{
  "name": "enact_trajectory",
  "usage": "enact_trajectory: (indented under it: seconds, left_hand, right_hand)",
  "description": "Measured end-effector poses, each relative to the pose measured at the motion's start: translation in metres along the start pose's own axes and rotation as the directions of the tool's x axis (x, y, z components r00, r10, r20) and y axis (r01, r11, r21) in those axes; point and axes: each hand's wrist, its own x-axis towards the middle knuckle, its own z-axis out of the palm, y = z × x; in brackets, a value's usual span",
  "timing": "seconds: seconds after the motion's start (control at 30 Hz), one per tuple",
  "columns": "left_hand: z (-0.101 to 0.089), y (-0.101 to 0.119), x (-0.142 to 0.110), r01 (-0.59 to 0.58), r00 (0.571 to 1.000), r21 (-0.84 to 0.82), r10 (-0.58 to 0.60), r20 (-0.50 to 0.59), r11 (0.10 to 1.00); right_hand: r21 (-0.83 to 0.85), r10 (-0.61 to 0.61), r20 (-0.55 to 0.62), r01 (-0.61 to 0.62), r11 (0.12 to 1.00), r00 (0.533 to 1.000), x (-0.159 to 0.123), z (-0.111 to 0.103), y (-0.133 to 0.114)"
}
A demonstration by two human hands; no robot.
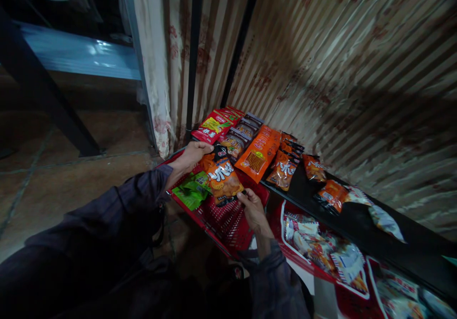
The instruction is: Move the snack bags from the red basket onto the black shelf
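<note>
An orange-and-black snack bag [224, 178] is stretched between my two hands, over a red plastic basket [228, 224]. My left hand [194, 152] pinches its upper left end, and my right hand [254, 209] grips the lower right corner. A green snack bag [193, 189] lies in the basket, just below my left hand. Beyond the held bag, on a black shelf, sit red-and-yellow packets [214, 126], brown checkered packets [241, 137] and a large orange packet [259, 152]. More orange snack bags [283, 169] like the held one stand to their right.
Loose orange bags [332, 196] and white packets [385, 221] lie along the black shelf [353, 221]. Below it, another red basket [321, 274] holds several white-and-blue packets. A patterned curtain [321, 62] hangs behind. Tiled floor [71, 185] and a dark metal post [60, 100] are at left.
</note>
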Motion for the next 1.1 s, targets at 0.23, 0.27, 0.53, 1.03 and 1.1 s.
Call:
enact_trajectory:
  seconds: [0.23,0.27,0.53,1.03,1.1]
  left_hand:
    - [0.018,-0.002,-0.001,-0.002,0.993,-0.071,-0.006,-0.119,0.997]
    - [0.020,-0.002,-0.001,0.003,0.992,-0.071,-0.012,-0.125,0.997]
    - [0.029,-0.007,0.006,-0.005,0.988,-0.107,-0.012,-0.156,0.994]
    - [0.013,-0.017,-0.002,0.021,0.997,-0.070,-0.027,-0.079,0.997]
    - [0.013,-0.019,-0.004,0.047,0.994,-0.126,-0.059,-0.092,0.991]
  right_hand:
    - [0.150,-0.020,-0.033,0.025,0.988,0.999,-0.001,0.004,-0.003]
    - [0.171,0.006,-0.015,-0.003,0.985,1.000,-0.002,0.005,-0.003]
    - [0.249,0.058,0.032,-0.064,0.966,0.998,-0.002,0.012,0.003]
    - [-0.330,-0.359,0.025,0.346,0.878,0.933,-0.002,0.006,0.005]
    - [-0.512,-0.497,0.071,0.459,0.726,0.865,-0.004,0.006,0.004]
